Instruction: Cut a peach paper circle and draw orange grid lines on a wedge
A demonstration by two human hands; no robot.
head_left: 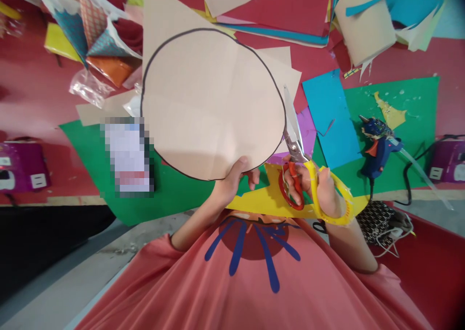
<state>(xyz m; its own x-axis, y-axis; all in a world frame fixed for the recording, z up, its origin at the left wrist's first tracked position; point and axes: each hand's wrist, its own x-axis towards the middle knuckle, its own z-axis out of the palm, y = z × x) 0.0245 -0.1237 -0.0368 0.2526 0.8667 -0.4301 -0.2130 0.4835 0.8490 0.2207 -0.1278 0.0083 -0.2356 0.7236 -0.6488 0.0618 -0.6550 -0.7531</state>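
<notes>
We find the red counter (421, 56) crowded. Beyond the work: a stack of coloured sheets (283, 10), mostly red on top. At far R. end, a beige roll (366, 39) w/ blue scraps. On the green sheet (414, 107), R. side: a blue glue gun (379, 158), cord trailing, and a blue sheet (329, 127) btwn it & the scissors. Purple paper (308, 127) sits directly behind the blades. To L. we note a phone (127, 156), pixelated, just beside the cream sheet, & clear plastic wrap (90, 88) farther up.

Cream sheet (214, 102), marked w/ a black rounded outline, lies ahead of & above the L. hand (234, 177), which pinches its lower edge, thumb on top. Surplus paper extends past the line at upper L. R. hand (329, 194) holds scissors (296, 148), red & yellow handles spread, blades at sheet's R. edge; we can't tell if paper is btwn them.
</notes>
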